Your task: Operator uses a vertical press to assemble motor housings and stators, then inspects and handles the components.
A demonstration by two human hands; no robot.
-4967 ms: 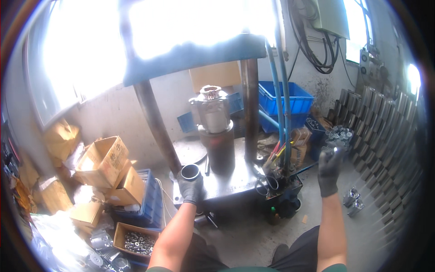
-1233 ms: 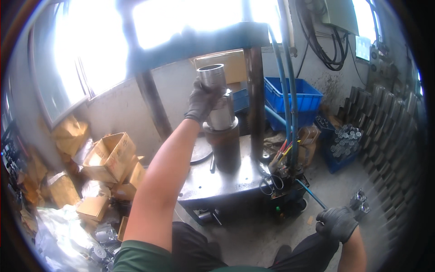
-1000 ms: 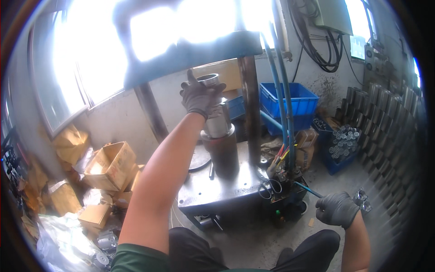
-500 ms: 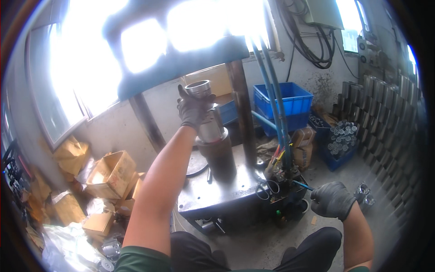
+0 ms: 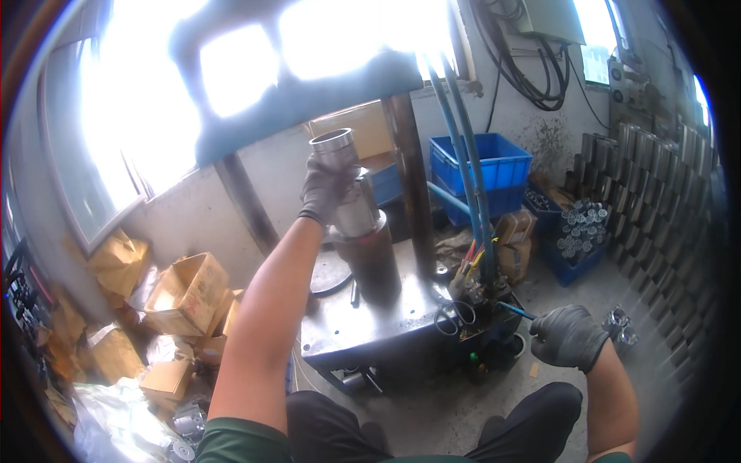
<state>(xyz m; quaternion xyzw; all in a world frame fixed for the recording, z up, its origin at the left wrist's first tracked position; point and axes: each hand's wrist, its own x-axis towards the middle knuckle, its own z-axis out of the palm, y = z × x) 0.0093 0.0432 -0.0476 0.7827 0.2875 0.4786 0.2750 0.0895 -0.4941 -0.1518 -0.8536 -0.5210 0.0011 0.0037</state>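
My left hand (image 5: pixel 327 185), in a dark grey glove, is wrapped round the side of an upright metal sleeve with a bright ring-shaped rim (image 5: pixel 332 140). Below it is a shiny metal motor-housing-like cylinder (image 5: pixel 356 212), partly hidden by the hand. That stands on a thicker dark steel cylinder (image 5: pixel 370 266) on the press table (image 5: pixel 347 332). At the lower right, my gloved right hand (image 5: pixel 570 337) is closed round the end of a thin blue lever (image 5: pixel 515 310) that runs to the valve block beside the table.
Steel press posts (image 5: pixel 413 185) rise behind the work, under a dark crossbeam (image 5: pixel 309 108). Blue hoses (image 5: pixel 463 131) hang at the right. Scissors (image 5: pixel 454 317) lie at the table's edge. Cardboard boxes (image 5: pixel 185 297) are at left; a blue crate (image 5: pixel 482 174) and stacked metal housings (image 5: pixel 641 201) stand at right.
My left hand's fingers and thumb, spread beside the rim before, now wrap lower round the sleeve, leaving the rim exposed. My right hand stays on the lever. The whole view has shifted slightly.
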